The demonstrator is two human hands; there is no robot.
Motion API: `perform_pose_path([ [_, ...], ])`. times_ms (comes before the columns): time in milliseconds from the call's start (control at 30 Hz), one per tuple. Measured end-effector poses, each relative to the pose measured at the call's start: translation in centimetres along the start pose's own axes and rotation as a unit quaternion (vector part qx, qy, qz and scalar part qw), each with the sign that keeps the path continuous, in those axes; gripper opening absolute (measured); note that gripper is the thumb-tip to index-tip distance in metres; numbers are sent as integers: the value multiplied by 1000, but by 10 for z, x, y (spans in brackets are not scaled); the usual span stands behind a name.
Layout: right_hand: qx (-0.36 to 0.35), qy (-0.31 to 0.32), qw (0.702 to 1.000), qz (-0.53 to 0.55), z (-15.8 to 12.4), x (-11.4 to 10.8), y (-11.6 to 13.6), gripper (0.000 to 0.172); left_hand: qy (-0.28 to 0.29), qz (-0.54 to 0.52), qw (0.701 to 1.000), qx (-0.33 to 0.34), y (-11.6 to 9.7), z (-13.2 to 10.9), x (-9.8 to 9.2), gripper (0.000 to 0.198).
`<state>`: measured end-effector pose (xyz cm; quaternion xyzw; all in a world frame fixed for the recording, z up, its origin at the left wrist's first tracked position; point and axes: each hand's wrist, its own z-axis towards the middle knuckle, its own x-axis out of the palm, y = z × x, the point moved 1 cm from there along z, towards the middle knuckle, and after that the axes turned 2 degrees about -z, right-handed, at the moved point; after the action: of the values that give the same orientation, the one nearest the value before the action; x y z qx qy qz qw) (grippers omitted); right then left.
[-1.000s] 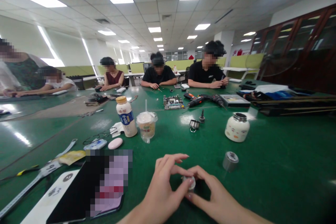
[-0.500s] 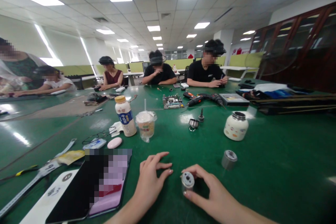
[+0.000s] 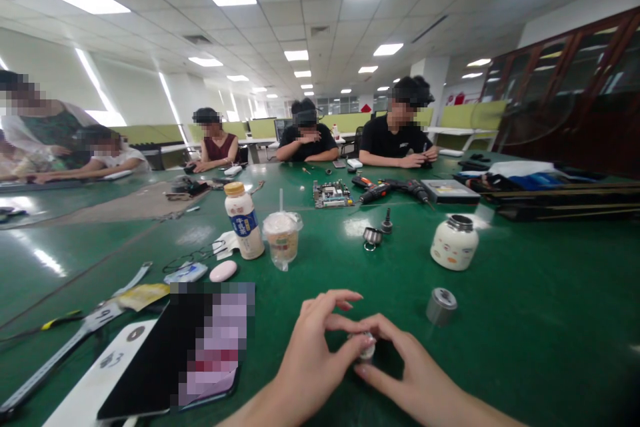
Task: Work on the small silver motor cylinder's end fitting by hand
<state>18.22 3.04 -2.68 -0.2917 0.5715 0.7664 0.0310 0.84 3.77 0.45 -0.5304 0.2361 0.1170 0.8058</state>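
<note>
A small silvery metal cylinder (image 3: 367,351) stands upright on the green table (image 3: 520,347), close in front of me. My right hand (image 3: 407,360) grips its side between thumb and fingers. From the left, my left hand (image 3: 317,340) reaches over its top with thumb and index finger drawn together. Whatever those fingertips pinch, if anything, is too small or hidden to make out. Most of the cylinder's top lies under my left thumb. A second, similar metal cylinder (image 3: 442,307) stands alone to the right of my hands.
Left lie a tablet (image 3: 150,353), a pink oval case (image 3: 223,271) and a strap (image 3: 80,330). Ahead stand a milk tea bottle (image 3: 245,221), a lidded cup (image 3: 283,240), a white flask (image 3: 455,243) and a metal lid (image 3: 373,236). Farther back are a circuit board (image 3: 333,193), power drills (image 3: 377,192) and several seated people.
My left hand has moved right, from beside the metal cylinder to over its top. My right hand stays around the cylinder. The view has shifted slightly.
</note>
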Motion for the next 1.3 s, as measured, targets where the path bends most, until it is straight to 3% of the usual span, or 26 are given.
perform_pose_path([
  [233,1,1,1000,2,1,2,-2,23,47,-19,997,52,5,-6,-4,49],
  [400,-8,0,1000,6,1,2,-4,25,34,-19,997,64,4,-6,-11,48],
  [567,-5,-4,1000,4,1,2,-3,25,35,28,997,65,3,-5,-5,47],
  [667,-5,0,1000,4,1,1,-2,23,5,9,998,55,5,-2,-2,37],
  [767,2,3,1000,4,1,0,-1,26,-76,4,997,17,16,3,-4,19],
  [833,5,4,1000,3,1,0,-1,28,-115,28,993,-16,27,4,-7,21],
  [1067,9,8,1000,2,1,-1,1,28,-65,100,991,-66,59,0,-7,40],
  [1300,3,9,1000,2,0,-2,2,28,-96,62,992,-51,44,4,-7,25],
])
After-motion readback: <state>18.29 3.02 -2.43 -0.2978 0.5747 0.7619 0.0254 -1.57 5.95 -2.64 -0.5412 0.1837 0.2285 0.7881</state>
